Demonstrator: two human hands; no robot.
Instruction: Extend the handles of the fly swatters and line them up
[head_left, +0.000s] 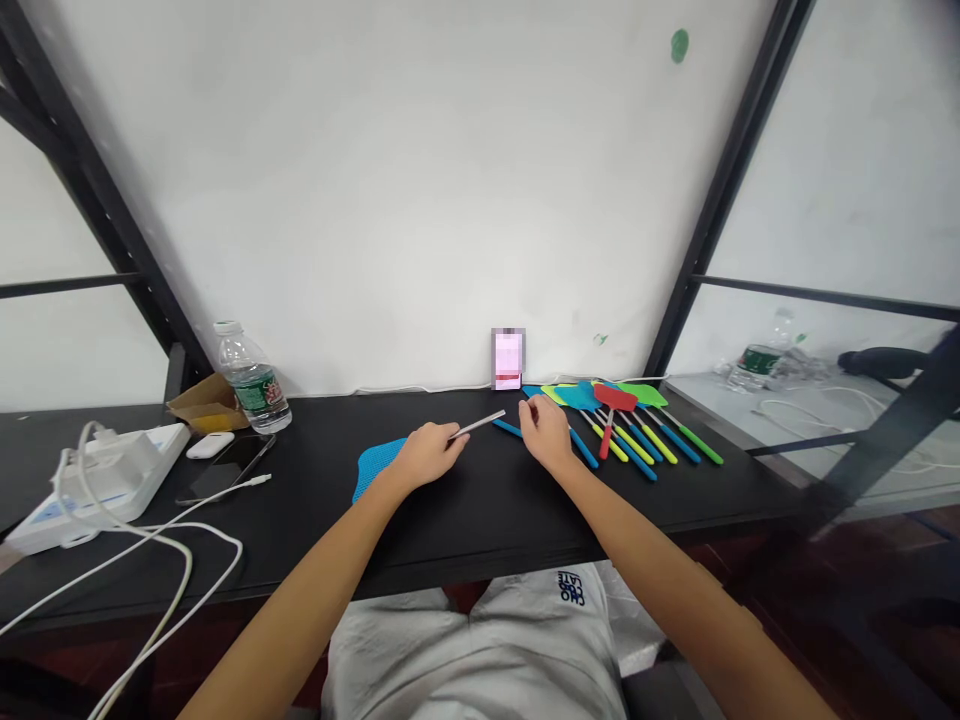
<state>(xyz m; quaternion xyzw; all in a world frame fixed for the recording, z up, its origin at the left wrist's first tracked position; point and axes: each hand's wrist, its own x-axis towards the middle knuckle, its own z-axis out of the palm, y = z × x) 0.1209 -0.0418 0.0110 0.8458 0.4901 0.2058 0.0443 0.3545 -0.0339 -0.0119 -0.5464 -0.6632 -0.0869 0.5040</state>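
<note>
My left hand is closed around the thin metal rod of a fly swatter, whose blue mesh head shows to the left under my wrist. The rod's bare end points right, towards my other hand. My right hand has its fingers curled in. From it a blue handle sticks out to the left, just below the rod's tip and apart from it; the grip itself is mostly hidden by the fingers. Right of this hand lies a pile of fly swatters, among them a red one and a green one.
A phone leans upright against the wall. On the left of the black table are a water bottle, a cardboard box, a white case, a dark phone, and a power strip with white cables.
</note>
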